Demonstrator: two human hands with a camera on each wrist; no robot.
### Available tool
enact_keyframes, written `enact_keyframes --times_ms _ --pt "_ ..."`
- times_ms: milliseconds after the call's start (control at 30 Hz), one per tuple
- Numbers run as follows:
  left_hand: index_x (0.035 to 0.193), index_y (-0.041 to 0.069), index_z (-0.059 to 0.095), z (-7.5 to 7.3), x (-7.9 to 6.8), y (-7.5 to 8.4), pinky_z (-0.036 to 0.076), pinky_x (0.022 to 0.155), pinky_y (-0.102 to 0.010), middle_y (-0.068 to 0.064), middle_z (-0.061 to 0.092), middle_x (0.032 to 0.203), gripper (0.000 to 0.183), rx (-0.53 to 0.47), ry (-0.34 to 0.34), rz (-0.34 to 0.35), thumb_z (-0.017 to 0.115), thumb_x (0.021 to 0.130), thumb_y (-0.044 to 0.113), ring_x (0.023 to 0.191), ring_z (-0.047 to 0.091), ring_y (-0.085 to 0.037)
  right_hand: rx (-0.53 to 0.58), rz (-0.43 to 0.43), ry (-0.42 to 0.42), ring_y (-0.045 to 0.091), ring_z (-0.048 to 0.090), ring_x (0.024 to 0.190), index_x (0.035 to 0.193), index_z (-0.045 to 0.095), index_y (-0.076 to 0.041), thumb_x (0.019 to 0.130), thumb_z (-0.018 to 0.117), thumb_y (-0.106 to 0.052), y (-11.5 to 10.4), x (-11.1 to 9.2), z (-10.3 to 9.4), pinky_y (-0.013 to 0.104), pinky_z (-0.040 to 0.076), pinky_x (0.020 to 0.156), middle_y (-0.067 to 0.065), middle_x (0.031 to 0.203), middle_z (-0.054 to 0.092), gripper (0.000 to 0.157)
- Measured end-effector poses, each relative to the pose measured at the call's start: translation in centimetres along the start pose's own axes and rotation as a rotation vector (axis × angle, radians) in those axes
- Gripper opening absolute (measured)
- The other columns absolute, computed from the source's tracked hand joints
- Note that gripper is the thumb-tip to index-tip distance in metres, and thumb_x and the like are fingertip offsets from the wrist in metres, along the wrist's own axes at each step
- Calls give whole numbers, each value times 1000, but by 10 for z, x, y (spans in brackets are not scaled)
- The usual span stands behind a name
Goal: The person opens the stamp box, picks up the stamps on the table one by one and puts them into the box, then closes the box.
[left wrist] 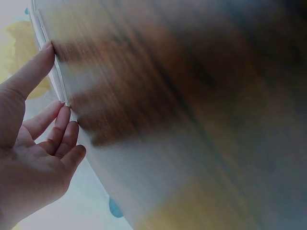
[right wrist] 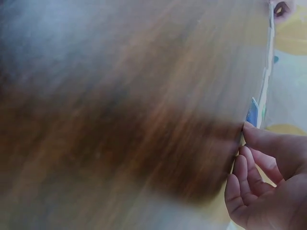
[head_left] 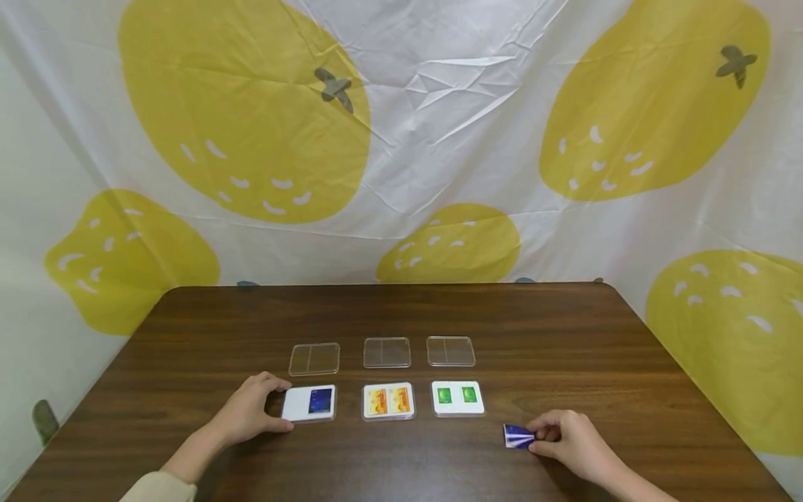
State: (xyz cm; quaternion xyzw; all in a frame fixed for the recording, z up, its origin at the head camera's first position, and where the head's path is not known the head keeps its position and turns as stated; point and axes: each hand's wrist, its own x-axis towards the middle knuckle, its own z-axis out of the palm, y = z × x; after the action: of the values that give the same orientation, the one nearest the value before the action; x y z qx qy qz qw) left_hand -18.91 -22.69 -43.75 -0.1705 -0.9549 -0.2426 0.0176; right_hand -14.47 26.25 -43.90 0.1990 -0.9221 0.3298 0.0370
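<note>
At the left of the front row, my left hand [head_left: 251, 411] holds a shallow clear plastic case [head_left: 334, 411] by its left corners, thumb at the near one and fingers at the far one. The case has a white insert [head_left: 295, 404] and a dark blue card [head_left: 320, 400] on its right half. To the right, my right hand [head_left: 574, 443] pinches a small blue and white card [head_left: 518, 436] by its right end, low over the tabletop or on it. In the right wrist view, a bit of that blue card [right wrist: 252, 112] shows beyond the thumb.
A middle case holds two orange cards [head_left: 378, 402], and a right case holds two green cards [head_left: 469, 394]. Behind them lie three clear lids [head_left: 315, 359], [head_left: 387, 353], [head_left: 451, 351] on the brown wooden table [head_left: 401, 314]. A fruit-print curtain [head_left: 439, 160] hangs past the far edge.
</note>
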Motion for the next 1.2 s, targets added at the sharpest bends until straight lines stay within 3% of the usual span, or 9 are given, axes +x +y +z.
enact_keyframes --times_ms 233,433,533,700,1000,1133,1200 --pt "105 1 62 0 0 0 41 85 -48 -6 57 98 62 -2 -2 -17 84 57 31 99 51 -30 157 117 -105 2 53 61 87 67 3 67 74 -1 1 6 -3 21 47 55 2 71 61 21" --pt "104 1 62 0 0 1 42 84 -48 -5 57 97 61 -3 -2 -13 84 56 31 98 52 -29 251 200 -129 6 55 62 92 65 9 65 74 3 1 9 -6 21 48 56 6 72 61 29" --pt "104 2 62 0 0 1 42 83 -47 -4 57 96 60 3 1 -11 84 56 31 97 52 -28 257 222 -122 6 55 62 92 65 10 64 74 3 2 11 -6 21 48 56 7 72 61 30" --pt "104 2 62 0 0 1 42 83 -47 -4 57 95 60 7 -4 -9 84 56 31 96 52 -28 273 245 -121 5 54 61 82 64 6 66 73 2 5 13 -7 21 47 55 6 70 61 18" --pt "104 1 62 -1 0 2 42 83 -47 -5 57 96 60 7 -11 -7 84 56 31 96 52 -29 435 232 -165 7 54 58 81 64 6 76 67 -8 16 14 -11 23 45 50 3 69 63 15" --pt "104 1 62 -2 1 2 42 83 -47 -6 57 96 60 9 -11 -2 84 56 30 97 52 -29 414 255 -137 8 55 57 83 66 7 77 66 -9 17 15 -12 25 45 49 3 68 65 17" --pt "103 1 62 -2 2 2 42 83 -46 -6 57 96 59 9 -6 2 84 56 30 96 52 -29 363 314 -117 10 55 57 84 65 10 76 67 -9 14 15 -13 25 46 49 6 68 65 20"
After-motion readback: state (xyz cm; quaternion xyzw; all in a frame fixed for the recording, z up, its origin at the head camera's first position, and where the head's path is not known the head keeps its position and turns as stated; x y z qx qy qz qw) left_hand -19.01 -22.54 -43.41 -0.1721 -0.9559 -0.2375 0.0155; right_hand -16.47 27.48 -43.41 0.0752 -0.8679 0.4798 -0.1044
